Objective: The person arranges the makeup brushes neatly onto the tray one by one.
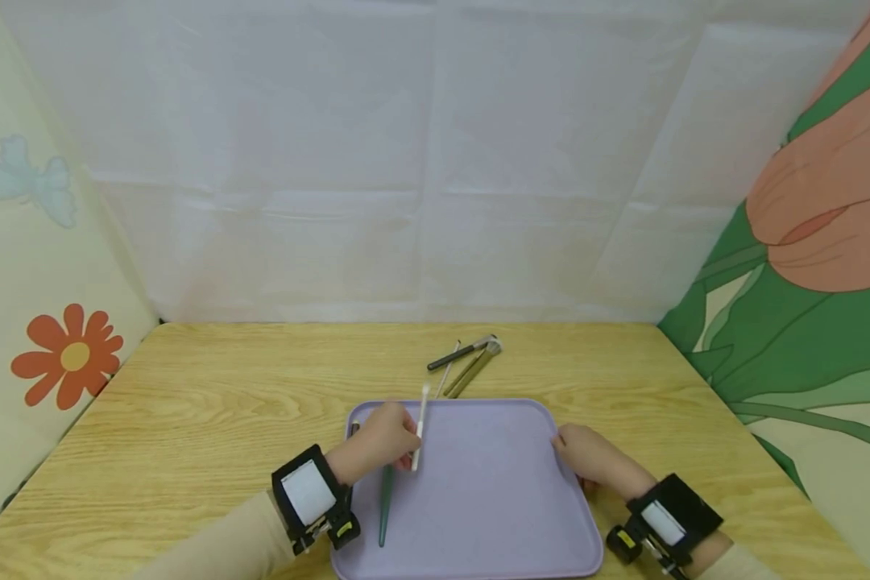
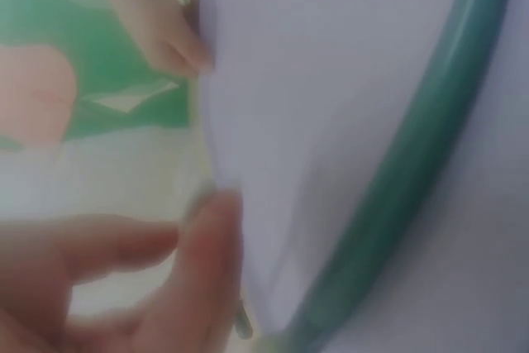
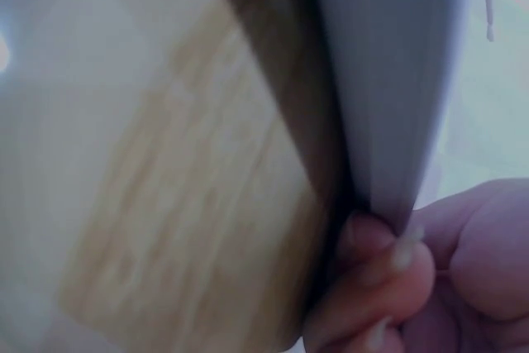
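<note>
Over the left part of a lavender tray (image 1: pixel 507 491), my left hand (image 1: pixel 384 439) pinches a slim white brush (image 1: pixel 424 419), its pale tip pointing away from me. In the right wrist view, part of this white brush (image 3: pixel 488 6) shows at the upper right. A green brush handle (image 1: pixel 385 511) lies on the tray just below the left hand, large in the left wrist view. Beside it, along the tray's left side, is a dark brush (image 1: pixel 354 431), mostly hidden by the hand. My right hand (image 1: pixel 594 459) grips the tray's right rim, fingers curled underneath.
Beyond the tray's far edge, a few more brushes lie on the wooden table (image 1: pixel 225 403): a black-handled one (image 1: pixel 453 355), olive-handled ones (image 1: pixel 471 373) and a thin pale one (image 1: pixel 445 379). A white sheet (image 1: pixel 420 161) hangs behind the table, with patterned panels at both sides.
</note>
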`<state>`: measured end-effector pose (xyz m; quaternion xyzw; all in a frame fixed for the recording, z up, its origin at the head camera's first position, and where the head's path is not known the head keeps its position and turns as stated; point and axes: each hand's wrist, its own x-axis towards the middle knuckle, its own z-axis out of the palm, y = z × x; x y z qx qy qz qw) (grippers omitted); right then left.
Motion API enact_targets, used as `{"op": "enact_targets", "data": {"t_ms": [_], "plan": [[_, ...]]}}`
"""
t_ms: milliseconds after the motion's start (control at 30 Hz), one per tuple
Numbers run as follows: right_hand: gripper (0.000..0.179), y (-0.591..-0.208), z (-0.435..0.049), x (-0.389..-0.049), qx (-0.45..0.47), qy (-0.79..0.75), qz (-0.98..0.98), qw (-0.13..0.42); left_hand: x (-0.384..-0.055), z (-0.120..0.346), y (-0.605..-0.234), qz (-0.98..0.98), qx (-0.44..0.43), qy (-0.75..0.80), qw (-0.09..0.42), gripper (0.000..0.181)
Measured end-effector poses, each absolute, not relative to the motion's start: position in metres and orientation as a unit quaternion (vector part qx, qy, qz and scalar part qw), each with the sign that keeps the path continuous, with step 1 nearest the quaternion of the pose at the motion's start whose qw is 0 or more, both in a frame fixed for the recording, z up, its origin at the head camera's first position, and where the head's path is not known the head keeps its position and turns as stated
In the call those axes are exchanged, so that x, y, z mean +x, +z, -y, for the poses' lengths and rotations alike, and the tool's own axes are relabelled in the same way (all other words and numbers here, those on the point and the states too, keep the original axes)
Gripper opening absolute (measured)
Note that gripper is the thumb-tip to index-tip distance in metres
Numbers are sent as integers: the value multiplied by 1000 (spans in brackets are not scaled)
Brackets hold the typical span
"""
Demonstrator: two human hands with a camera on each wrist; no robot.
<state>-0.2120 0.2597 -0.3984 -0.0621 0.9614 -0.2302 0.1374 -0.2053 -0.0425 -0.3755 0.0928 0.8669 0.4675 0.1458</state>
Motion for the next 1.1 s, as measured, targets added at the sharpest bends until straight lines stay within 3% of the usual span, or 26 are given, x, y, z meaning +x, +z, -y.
{"op": "enact_targets", "data": {"t_ms": [1100], "plan": [[23, -397, -260, -214, -57, -235, -958, 153, -190, 36, -394, -858, 85, 474, 178, 18]]}}
